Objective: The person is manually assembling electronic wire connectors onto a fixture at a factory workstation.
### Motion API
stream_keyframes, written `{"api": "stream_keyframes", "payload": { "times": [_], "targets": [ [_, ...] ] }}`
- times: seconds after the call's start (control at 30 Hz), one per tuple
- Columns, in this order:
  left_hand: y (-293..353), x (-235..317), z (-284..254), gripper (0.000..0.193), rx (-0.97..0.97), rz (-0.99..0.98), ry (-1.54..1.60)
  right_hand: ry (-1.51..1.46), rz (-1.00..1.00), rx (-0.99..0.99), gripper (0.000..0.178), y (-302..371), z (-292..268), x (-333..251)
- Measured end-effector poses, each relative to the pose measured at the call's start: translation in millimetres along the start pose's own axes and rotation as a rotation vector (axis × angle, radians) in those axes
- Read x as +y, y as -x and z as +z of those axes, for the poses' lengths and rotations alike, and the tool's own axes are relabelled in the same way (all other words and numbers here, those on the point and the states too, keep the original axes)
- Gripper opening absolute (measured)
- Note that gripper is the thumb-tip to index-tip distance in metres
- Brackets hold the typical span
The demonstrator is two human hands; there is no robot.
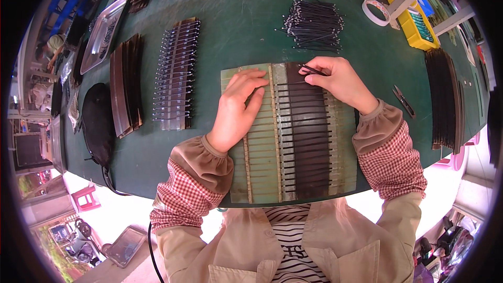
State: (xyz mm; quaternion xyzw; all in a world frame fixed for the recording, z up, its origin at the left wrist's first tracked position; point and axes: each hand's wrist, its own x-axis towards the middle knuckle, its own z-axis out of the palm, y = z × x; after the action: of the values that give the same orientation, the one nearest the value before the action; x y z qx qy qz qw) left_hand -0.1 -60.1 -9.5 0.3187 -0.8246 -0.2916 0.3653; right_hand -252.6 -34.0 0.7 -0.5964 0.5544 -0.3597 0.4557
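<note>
In front of me lies a pale green slotted board [260, 170] with rows of narrow grooves. A dark brown strip [312, 149] runs down its right half, with several thin black wires laid crosswise over it, side by side. My left hand [236, 107] rests on the board's upper left, fingers stretched out and lying flat, holding nothing. At the board's top right, my right hand [340, 81] is closed in a pinch on short black wires [312, 70], over the strip's upper end. How many wires it holds is hidden by the fingers.
A pile of black wires [314, 26] lies beyond the board. To the left are a wire-filled strip [177, 73], bare brown strips [126, 84], a black pouch [98, 123] and a metal tray [105, 34]. Snips [403, 100], a tape roll [376, 11] and dark strips [443, 99] lie right.
</note>
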Motion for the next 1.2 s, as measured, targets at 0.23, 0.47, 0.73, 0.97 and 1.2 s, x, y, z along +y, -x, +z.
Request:
{"api": "stream_keyframes", "payload": {
  "times": [0.23,0.47,0.73,0.97,1.2],
  "targets": [
    [-1,12,6,0.031,-0.104,0.122,-0.282,0.282,-0.097,0.071,0.019,3,8,-8],
    [4,8,4,0.037,-0.197,0.169,-0.415,0.706,-0.159,0.221,0.018,11,-7,-7],
    [-19,22,10,0.02,-0.162,-0.29,0.459,-0.167,0.115,-0.125,0.012,7,-10,-40],
    [-20,17,16,0.009,-0.106,-0.395,0.72,-0.158,0.186,-0.16,0.012,4,-9,-38],
    [-20,18,23,0.005,-0.085,-0.459,0.844,-0.217,0.115,-0.177,0.012,3,3,-37]
  ]
}}
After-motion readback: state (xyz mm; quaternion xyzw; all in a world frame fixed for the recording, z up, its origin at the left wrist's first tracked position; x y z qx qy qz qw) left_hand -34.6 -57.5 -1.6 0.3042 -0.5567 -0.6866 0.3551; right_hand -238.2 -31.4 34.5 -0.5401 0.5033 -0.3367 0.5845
